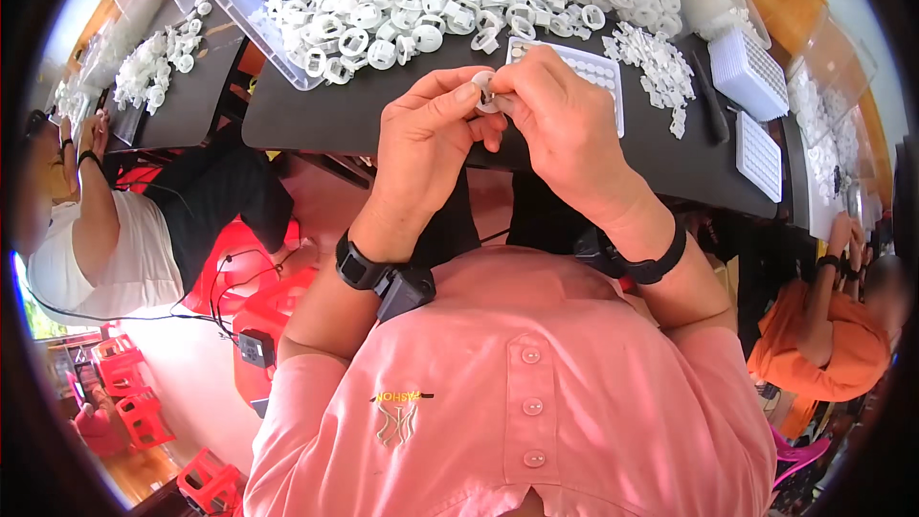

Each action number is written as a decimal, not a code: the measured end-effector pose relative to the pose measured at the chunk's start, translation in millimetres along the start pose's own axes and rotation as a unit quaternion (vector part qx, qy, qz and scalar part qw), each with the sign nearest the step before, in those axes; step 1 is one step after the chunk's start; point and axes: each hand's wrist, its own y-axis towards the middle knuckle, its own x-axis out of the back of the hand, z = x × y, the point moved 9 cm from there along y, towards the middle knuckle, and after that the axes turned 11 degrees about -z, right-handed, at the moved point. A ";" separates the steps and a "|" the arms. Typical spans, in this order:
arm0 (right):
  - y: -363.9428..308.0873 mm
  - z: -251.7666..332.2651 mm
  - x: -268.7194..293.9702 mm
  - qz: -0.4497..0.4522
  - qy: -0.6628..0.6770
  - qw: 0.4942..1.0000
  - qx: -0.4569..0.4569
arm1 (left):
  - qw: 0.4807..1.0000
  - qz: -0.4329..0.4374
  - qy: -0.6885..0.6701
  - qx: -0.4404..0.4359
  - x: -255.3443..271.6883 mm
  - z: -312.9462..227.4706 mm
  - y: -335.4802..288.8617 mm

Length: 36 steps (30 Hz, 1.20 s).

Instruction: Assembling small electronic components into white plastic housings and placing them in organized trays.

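Above the table's near edge, my left hand (421, 139) pinches a small white round plastic part (483, 84) with a dark opening between thumb and fingers. My right hand (570, 120) meets it from the other side, thumb and fingertips closed against the part; whether they also hold a smaller piece is hidden. Just beyond the hands lies a big heap of similar white round parts (383, 14). Partly behind my right hand is a white tray (598, 69) with rows of round recesses. A pile of small white pieces (656, 67) lies to its right.
On the dark table (306, 120), a black handled tool (708, 101) lies near a stack of white trays (747, 72) and a single tray (759, 155). A clear plastic bin (278, 48) borders the heap. People work at left and right; red stools (239, 268) stand at left.
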 end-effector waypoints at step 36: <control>-26.2 -34.1 -11.4 0.104 0.272 0.911 -0.292 | 0.995 0.042 0.071 0.049 -3.2 5.9 -0.5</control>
